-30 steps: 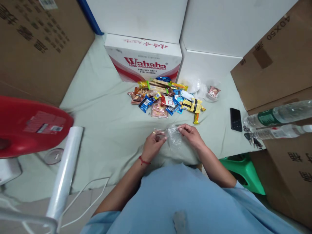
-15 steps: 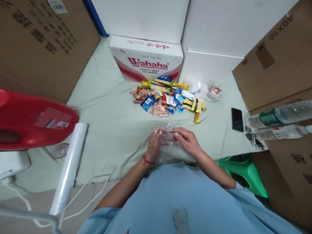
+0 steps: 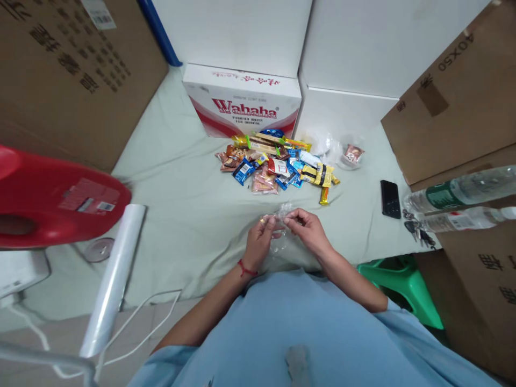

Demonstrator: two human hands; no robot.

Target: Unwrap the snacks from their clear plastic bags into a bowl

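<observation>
A clear plastic bag [image 3: 279, 244], thin and crumpled, is stretched between my hands just above the cloth near the table's front edge. My left hand [image 3: 260, 235] pinches its left side between thumb and fingers; a red cord circles that wrist. On the other side, my right hand [image 3: 304, 227] grips the bag's upper edge with thumb and forefinger. The bag's outline is hard to make out. Beyond my hands lies a heap of wrapped snacks [image 3: 266, 164] in blue, yellow, red and brown packets. A round clear tub [image 3: 350, 161] with one pink-brown packet sits right of the heap.
A white-and-red water carton [image 3: 245, 110] stands behind the snacks. At right are a phone [image 3: 390, 199], keys [image 3: 420, 234], two plastic bottles [image 3: 463, 188] and a green stool [image 3: 403, 285]. At left are a red jug [image 3: 60, 199] and a roll of plastic film [image 3: 115, 279].
My fingers have drawn closer together at the bag's upper edge. The left thumb and fingers now pinch nearer the right hand. The snacks stay as they were.
</observation>
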